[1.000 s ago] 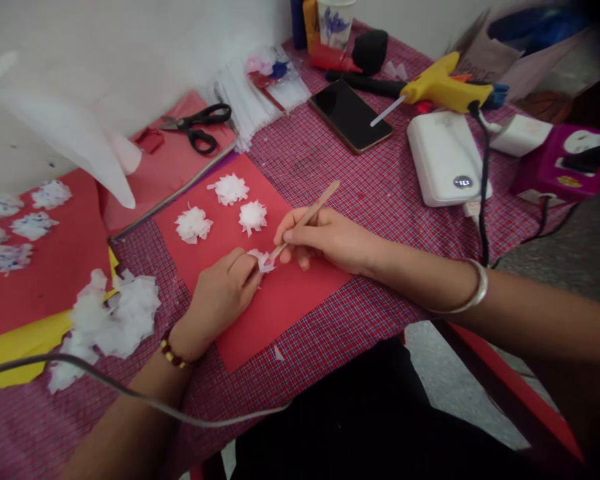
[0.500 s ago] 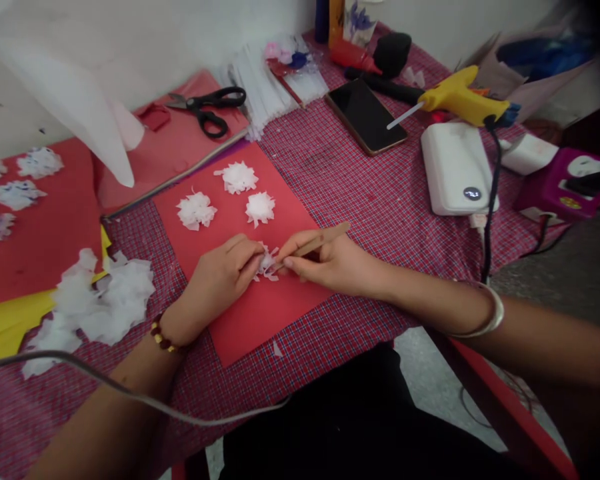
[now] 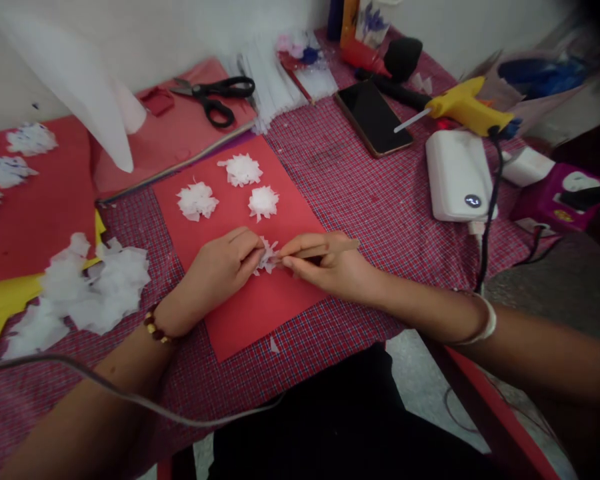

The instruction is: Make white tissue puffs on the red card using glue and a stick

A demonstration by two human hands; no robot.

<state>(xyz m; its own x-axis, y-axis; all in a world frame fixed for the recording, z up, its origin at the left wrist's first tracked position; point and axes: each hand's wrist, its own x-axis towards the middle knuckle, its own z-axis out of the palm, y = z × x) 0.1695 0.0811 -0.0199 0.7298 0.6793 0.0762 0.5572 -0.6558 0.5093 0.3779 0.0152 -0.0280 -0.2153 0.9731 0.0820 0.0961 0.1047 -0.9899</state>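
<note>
On the red sheet [image 3: 255,317] in front of me, my left hand [image 3: 223,263] is closed on the left side of a small white paper flower [image 3: 267,256]. My right hand [image 3: 343,270] grips a slim light-brown stick [image 3: 337,247] like a pen. The stick's lower end points at the flower's right side; its tip is hidden by my fingers. Beyond my hands lie three more fluffy white flowers: one at the left [image 3: 197,200], one at the top [image 3: 243,170] and one at the right [image 3: 264,202].
Crumpled white paper pieces [image 3: 113,287] lie at the left, below more flowers on another red sheet [image 3: 40,233]. Scissors [image 3: 220,100], a phone [image 3: 373,117], a yellow glue gun [image 3: 467,107] and a white power bank [image 3: 457,177] stand around the back. A grey cable [image 3: 130,398] crosses the near left.
The stick in my right hand has tipped lower and lies flatter. Both hands stay at the same flower, while the view has shifted slightly.
</note>
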